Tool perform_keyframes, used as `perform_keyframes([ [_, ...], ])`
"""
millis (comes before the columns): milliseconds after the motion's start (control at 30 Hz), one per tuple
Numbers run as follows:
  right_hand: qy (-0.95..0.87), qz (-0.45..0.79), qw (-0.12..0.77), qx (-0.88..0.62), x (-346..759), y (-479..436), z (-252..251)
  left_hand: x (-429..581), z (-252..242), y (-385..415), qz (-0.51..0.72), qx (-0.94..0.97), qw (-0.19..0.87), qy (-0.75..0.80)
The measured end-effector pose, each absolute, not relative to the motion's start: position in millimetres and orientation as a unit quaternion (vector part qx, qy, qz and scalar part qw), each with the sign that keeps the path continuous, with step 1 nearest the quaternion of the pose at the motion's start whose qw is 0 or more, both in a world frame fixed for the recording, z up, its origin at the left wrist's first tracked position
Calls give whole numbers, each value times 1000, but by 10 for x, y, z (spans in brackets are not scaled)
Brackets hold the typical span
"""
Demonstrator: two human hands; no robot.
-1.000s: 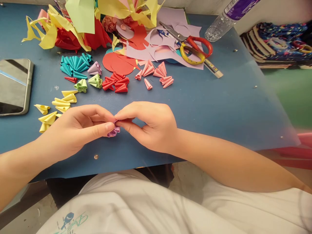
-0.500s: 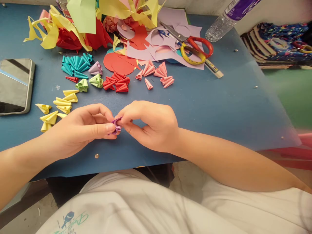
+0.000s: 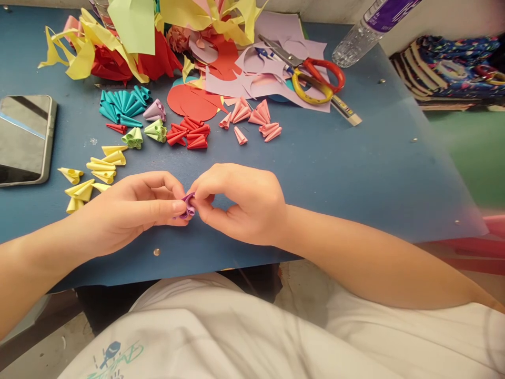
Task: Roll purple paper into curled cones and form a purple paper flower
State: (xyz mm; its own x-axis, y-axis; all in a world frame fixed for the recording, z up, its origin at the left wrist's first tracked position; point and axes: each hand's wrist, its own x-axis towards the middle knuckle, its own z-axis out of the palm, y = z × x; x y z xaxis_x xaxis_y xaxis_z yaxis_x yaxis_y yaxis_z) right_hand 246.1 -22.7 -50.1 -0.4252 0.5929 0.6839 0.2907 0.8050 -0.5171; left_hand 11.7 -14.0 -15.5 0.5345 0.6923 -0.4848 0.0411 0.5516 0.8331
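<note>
Both your hands pinch one small purple rolled paper piece (image 3: 188,205), curled into loops, just above the blue counter (image 3: 335,173): left hand (image 3: 130,213) at 9 o'clock, right hand (image 3: 240,202) at 3 o'clock.

Your hands (image 3: 189,202) meet at the bench's (image 3: 355,173) near edge; behind them lie paper cones (image 3: 189,134), far left a phone (image 3: 23,139), behind-right scissors (image 3: 311,76).

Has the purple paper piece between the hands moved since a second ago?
Yes. The purple paper piece, pinched by the left hand and right hand, sits slightly higher, farther from the table screw.
</note>
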Motion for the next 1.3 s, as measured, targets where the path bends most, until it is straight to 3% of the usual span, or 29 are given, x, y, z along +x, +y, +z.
perform_keyframes([
  [667, -833, 200, 464, -225, 2459, -196, -488, 180, -57, -213, 212, 390, 770, 459],
  [1000, -821, 289, 446, -207, 2488, -117, -511, 58, -178, -95, 205, 418, 787, 404],
  [1300, -831, 214, 467, -215, 2483, -107, -558, 89, -168, -126, 243, 414, 783, 395],
])
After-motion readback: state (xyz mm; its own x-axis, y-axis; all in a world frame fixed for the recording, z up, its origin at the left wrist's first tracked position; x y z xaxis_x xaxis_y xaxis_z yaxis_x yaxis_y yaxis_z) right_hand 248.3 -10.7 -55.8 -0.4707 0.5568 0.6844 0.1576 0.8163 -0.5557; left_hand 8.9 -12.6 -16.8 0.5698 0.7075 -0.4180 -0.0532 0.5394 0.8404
